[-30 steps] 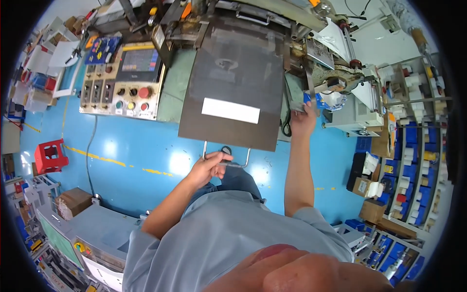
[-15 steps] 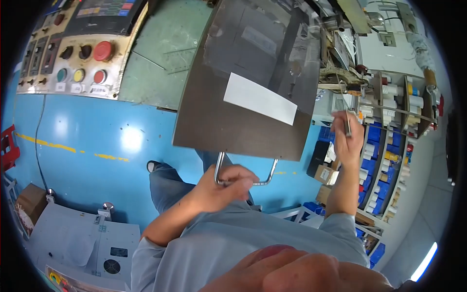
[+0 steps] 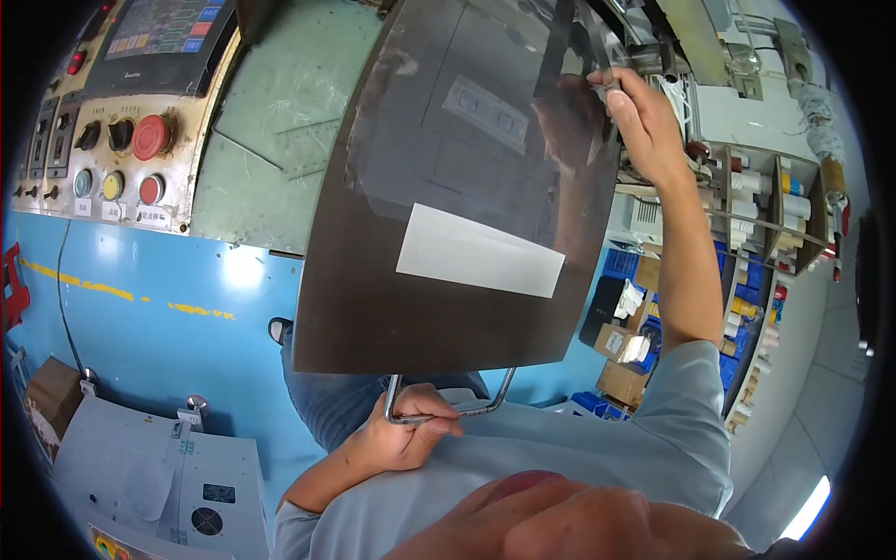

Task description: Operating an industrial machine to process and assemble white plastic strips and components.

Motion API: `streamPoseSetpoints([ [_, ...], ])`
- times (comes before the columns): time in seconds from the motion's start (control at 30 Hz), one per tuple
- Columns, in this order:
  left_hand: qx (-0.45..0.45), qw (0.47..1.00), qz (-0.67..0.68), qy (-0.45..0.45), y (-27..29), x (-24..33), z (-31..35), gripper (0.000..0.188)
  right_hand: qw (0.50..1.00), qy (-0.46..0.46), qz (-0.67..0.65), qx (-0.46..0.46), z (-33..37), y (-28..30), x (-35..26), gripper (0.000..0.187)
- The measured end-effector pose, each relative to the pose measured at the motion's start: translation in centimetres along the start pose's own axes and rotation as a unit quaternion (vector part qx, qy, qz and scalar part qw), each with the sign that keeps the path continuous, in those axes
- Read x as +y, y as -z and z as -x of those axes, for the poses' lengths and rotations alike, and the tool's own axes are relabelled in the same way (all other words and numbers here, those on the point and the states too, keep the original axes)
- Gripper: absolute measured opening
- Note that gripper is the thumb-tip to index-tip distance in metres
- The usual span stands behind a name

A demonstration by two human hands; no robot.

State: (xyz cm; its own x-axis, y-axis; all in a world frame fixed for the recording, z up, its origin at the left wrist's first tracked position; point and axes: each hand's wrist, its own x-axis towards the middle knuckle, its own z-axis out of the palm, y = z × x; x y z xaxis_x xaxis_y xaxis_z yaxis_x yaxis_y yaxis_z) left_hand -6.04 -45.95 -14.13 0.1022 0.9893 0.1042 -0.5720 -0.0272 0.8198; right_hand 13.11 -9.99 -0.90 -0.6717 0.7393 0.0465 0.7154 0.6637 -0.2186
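Note:
A dark brown panel [image 3: 345, 317] with a clear glossy window [image 3: 420, 131] stretches in front of me, a blank white strip [image 3: 481, 250] lying across it. From its near edge sticks out a bent metal handle [image 3: 485, 408]. My left hand [image 3: 411, 427] has its fingers wrapped round the left part of that handle, close to my body. At the panel's far right edge is my right hand [image 3: 639, 117], arm stretched out. Its thumb and fingers are pressed together beside the glossy window; what they pinch I cannot make out.
Left of the panel stand a green machine top [image 3: 271, 140] and a control box with a red push button [image 3: 151, 138]. A grey cabinet [image 3: 224, 467] is at lower left. Shelves with rolls and blue bins [image 3: 737, 280] line the right side, cardboard boxes [image 3: 611, 343] nearby.
The panel and its handle have come nearer to my body, my left hand still round the handle. My right hand has moved forward and left, from beside the panel to its far right edge.

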Motion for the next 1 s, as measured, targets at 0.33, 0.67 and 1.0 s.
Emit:
streamPoseSetpoints([
  [0.33, 0.017, 0.999, -0.025, 0.013, -0.3, 0.0, -2.3, 0.014, 0.999, 0.012, -0.02, 0.033, -0.6, -0.5, 0.8, 0.044],
  [0.67, 0.022, 0.999, 0.041, -0.002, 0.0, -0.4, -6.7, 0.012, 0.995, 0.041, -0.023, 0.089, -0.2, -0.4, 1.9, 0.045],
  [1.0, 0.017, 0.998, 0.054, -0.039, 0.1, -1.2, -8.0, 0.013, 0.997, 0.037, -0.03, 0.059, 0.1, -0.5, 3.4, 0.048],
])
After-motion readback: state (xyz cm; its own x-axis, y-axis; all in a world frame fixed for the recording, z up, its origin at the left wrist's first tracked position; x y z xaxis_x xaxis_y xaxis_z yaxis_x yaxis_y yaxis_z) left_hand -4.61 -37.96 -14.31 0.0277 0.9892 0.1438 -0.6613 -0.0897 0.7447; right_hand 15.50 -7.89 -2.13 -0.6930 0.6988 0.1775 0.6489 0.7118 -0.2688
